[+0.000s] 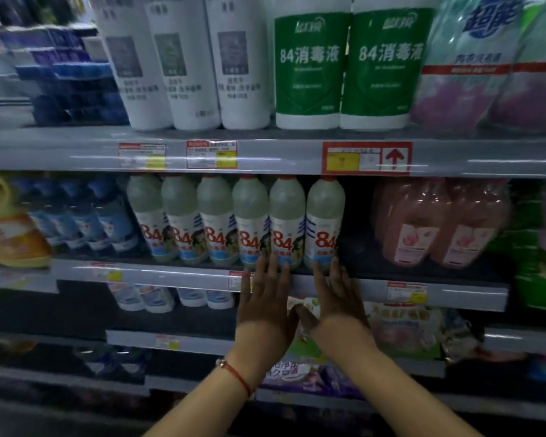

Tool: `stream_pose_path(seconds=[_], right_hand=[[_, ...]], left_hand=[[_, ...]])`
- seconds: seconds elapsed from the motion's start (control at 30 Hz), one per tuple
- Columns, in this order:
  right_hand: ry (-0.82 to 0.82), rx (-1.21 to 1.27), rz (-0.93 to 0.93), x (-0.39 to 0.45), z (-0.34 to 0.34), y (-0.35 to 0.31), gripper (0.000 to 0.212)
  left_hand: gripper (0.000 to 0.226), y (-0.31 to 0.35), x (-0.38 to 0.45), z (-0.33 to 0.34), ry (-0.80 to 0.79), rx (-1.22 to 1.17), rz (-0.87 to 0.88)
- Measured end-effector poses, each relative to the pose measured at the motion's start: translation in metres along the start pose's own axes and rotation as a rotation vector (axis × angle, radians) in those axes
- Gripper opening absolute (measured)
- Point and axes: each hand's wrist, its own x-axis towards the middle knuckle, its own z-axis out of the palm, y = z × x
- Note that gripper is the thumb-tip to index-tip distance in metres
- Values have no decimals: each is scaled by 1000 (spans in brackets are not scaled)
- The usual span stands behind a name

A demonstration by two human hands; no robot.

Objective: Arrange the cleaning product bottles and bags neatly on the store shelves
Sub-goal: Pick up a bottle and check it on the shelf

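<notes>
Head view, store shelving, motion blur throughout.

Middle shelf (177, 274): row of six "84" disinfectant bottles (234, 222), pale translucent bodies, red caps, standing upright side by side at the shelf front. Cap tops partly cut off by the upper shelf edge (265, 156).

Left hand (265, 298): fingers straight and together, fingertips touching the base of the fifth bottle from the left, holding nothing. Red string bracelet (237, 373) on the wrist.

Right hand (336, 298): fingers straight, fingertips at the base of the rightmost bottle (323, 222), palm turned inward; whether it presses the bottle or only touches it cannot be told. Thumbs meet between the hands.

Dark gap to the right of the row, then two pink bottles (438, 222). Blue-capped bottles (85, 216) to the left, blurred.

Upper shelf: three white bottles (183, 64), two green-labelled 84 bottles (349, 67), tops out of frame. Refill bags (473, 64) at right, cut off.

Lower shelf: bags (401, 329) partly hidden behind the hands; print illegible.
</notes>
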Motion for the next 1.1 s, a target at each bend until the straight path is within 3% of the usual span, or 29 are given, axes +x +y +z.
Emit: stream_pose_path(seconds=[0.13, 0.2, 0.3, 0.37, 0.57, 0.8, 0.93, 1.1], right_hand=[[96, -7, 42, 1, 9, -6, 84], [97, -38, 59, 2, 11, -8, 86], [105, -62, 84, 6, 12, -11, 89], [96, -88, 112, 7, 11, -13, 91], [-19, -137, 204, -4, 1, -24, 87], [21, -92, 224, 5, 2, -25, 82], [40, -135, 244, 9, 7, -24, 84], [63, -145, 224, 8, 9, -21, 81]], left_hand=[[79, 6, 10, 0, 72, -32, -17], [82, 6, 13, 4, 26, -39, -51], [84, 5, 17, -2, 105, -55, -50], [84, 2, 14, -2, 45, -77, -7], [90, -50, -19, -2, 232, -101, 93], [89, -60, 1, -7, 57, -32, 20], [96, -56, 5, -3, 167, -60, 22], [95, -59, 10, 0, 168, -63, 49]])
